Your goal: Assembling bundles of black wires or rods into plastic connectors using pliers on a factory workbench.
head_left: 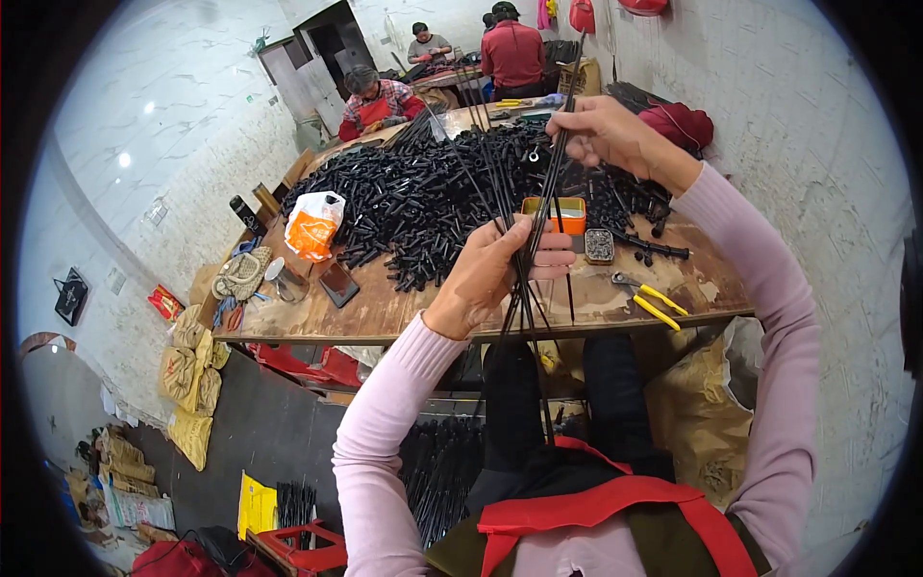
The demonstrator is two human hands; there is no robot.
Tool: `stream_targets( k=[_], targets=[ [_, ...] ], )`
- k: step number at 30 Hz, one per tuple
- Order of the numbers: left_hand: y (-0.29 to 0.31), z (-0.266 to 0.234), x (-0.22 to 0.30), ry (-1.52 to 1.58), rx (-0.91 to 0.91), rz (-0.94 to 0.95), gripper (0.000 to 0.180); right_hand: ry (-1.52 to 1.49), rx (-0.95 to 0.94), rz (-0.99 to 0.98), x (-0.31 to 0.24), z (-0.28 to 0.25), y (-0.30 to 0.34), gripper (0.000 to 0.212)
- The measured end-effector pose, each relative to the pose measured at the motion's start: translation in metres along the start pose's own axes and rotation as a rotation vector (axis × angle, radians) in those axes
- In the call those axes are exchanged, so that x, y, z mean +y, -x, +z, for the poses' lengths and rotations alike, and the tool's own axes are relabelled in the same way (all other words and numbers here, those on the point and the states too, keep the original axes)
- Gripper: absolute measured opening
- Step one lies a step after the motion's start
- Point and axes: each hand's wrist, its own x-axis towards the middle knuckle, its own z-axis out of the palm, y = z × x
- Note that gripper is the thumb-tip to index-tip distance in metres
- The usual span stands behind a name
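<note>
The long, thin black rods [549, 183] I hold stand steeply, gathered loosely in my left hand [492, 267], crossing there and splaying apart above and below it. A tighter cluster leans right, up to the fingers of my right hand [612, 139]; others tilt left. Some lower ends show past the table's [433, 319] near edge.

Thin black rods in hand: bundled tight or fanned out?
Fanned out: above the left hand, the thin black rods diverge, with gaps between.

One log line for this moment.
left hand: holding thin black rods | right hand: grasping rods higher up | table: heap of black parts, yellow-handled pliers
</note>
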Motion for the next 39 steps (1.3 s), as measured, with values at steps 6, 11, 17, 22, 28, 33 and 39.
stream_targets(
  k=[6,11,17,22,28,33,39],
  targets=[
    [-0.013,-0.021,0.006,0.067,0.132,0.144,0.033,0.062,0.048,0.003,0.002,-0.007,-0.007,0.023],
    [-0.004,-0.037,0.025,-0.126,0.080,-0.101,0.031,0.118,-0.001,0.090,0.009,-0.025,-0.014,0.019],
    [0.009,-0.015,0.008,-0.477,0.021,-0.125,0.037,0.054,0.025,0.133,0.024,-0.037,-0.039,0.018],
    [0.020,-0.007,-0.005,-0.149,0.074,-0.210,0.032,-0.003,0.053,0.159,0.029,-0.021,-0.055,0.017],
    [0.023,-0.005,-0.026,-0.085,0.133,-0.130,0.037,0.017,0.063,0.227,0.035,-0.001,-0.061,0.020],
    [-0.002,-0.017,-0.017,0.098,0.177,-0.043,0.031,0.071,-0.026,0.220,0.036,0.027,-0.062,0.029],
    [0.012,-0.051,-0.001,0.010,0.171,0.033,0.023,0.186,-0.012,0.085,0.015,0.003,-0.052,0.040]
  ],
)
